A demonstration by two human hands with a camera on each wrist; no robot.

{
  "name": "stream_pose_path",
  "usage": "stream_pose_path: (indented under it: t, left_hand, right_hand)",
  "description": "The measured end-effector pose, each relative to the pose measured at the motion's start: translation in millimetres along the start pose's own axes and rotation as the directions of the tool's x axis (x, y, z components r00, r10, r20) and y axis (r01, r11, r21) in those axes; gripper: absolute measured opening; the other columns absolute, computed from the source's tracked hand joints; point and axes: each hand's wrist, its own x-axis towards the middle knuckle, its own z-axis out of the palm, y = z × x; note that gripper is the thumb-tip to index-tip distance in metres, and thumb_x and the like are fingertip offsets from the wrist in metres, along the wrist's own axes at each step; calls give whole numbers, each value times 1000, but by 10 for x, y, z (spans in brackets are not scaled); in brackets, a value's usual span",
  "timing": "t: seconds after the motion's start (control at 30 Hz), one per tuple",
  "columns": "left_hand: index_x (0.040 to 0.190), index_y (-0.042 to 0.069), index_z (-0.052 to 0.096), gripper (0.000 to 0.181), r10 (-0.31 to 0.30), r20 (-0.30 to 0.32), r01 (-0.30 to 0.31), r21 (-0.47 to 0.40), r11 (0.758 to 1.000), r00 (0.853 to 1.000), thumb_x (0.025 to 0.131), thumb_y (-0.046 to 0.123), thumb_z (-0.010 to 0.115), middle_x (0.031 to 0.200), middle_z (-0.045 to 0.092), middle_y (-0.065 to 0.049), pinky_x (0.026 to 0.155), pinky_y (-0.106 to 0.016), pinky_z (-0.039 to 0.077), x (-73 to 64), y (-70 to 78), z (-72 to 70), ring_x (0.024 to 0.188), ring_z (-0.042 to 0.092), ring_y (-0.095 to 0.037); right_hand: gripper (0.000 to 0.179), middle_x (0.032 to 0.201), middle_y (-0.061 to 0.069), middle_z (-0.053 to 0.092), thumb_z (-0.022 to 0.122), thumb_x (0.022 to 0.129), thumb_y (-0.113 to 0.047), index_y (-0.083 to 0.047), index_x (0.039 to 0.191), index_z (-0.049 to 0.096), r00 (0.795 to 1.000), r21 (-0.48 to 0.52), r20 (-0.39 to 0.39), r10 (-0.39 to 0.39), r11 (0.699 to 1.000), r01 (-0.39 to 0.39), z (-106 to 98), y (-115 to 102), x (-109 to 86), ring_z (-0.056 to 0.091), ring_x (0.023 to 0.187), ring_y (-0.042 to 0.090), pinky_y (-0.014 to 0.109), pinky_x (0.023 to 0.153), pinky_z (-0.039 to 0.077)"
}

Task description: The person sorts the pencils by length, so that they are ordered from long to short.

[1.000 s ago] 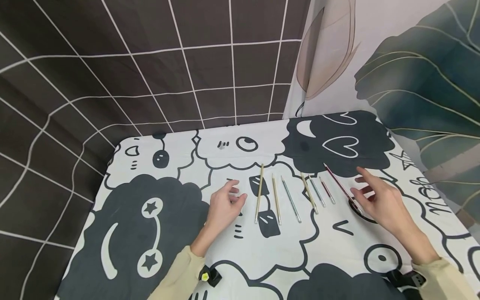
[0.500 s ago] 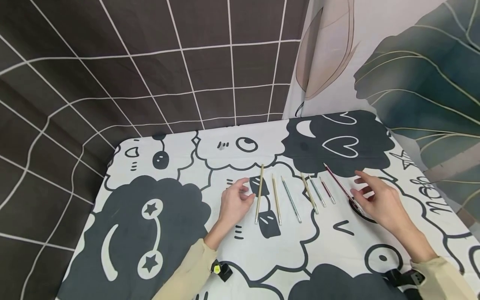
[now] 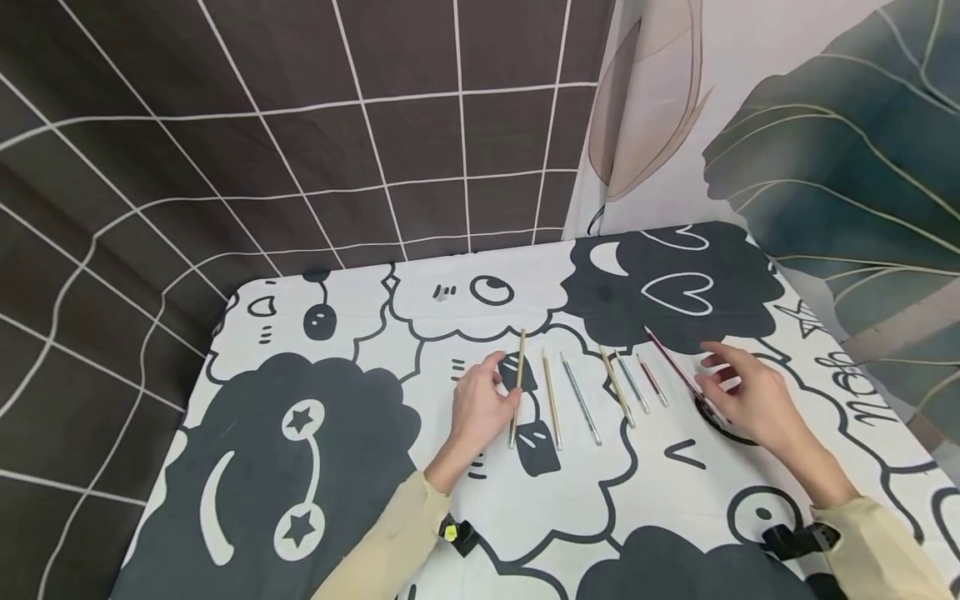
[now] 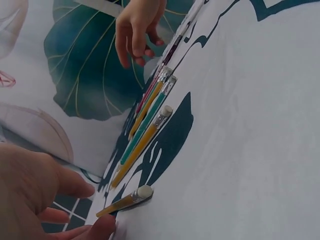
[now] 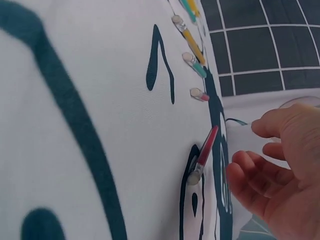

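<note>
Just below the frame's centre, your left hand (image 3: 480, 408) has thumb and fingers parted at the leftmost yellow pencil (image 3: 518, 379), contact unclear. Lower right, your right hand (image 3: 753, 398) bends loosely, fingers unpinched, beside the long dark red pencil (image 3: 678, 367). Five pencils (image 3: 581, 398) lie between those two.

yellow pencils (image 3: 552, 400), teal pencils (image 3: 581, 398) and dark red pencils (image 3: 671, 357) on my feed, white bench cloth (image 3: 540, 517) with charcoal cartoons, dark white-gridded hanging (image 3: 420, 133), gold-veined teal leaf print (image 3: 825, 187), cream sleeves (image 3: 390, 542)
</note>
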Motion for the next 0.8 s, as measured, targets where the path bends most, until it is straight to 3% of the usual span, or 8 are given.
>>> stream_pose_path:
  t: [0.17, 0.47, 0.7, 0.8]
  left_hand:
    - [128, 0, 63, 56, 9, 12, -10, 59, 998, 1000, 76, 10, 82, 85, 64, -10, 67, -40, 49, 11, 28, 31, 75, 60, -26]
    - [130, 1, 62, 59, 0, 18, 0, 40, 999, 1000, 75, 8, 82, 84, 62, -8, 66, -40, 49, 10, 19, 74, 75, 59, -25]
    - [129, 1, 63, 58, -3, 18, 2, 39, 999, 1000, 74, 8, 81, 84, 63, -9, 65, -39, 49, 29, 4, 115, 75, 60, -26]
    - [128, 0, 64, 57, -20, 25, 18, 46, 999, 999, 74, 8, 81, 85, 64, -10, 63, -39, 49, 32, 18, 117, 74, 61, -27]
  right_hand:
    - [47, 92, 21, 66, 76, 77, 10, 10, 121, 59, 998, 41, 43, 44, 998, -45, 27, 23, 19, 65, 74, 35, 9, 62, 42]
    - [45, 95, 20, 63, 74, 80, 8, 10, 123, 58, 985, 69, 99, 141, 987, -148, 65, 58, 59, 59, 75, 16, 12, 60, 42]
    - [46, 92, 20, 62, 75, 80, 7, 11, 123, 57, 974, 75, 132, 184, 978, -195, 103, 74, 67, 62, 74, 32, 20, 54, 45]
    - [46, 91, 19, 61, 75, 80, 7, 11, 122, 56, 973, 73, 137, 186, 978, -197, 121, 76, 68, 62, 74, 33, 22, 53, 45]
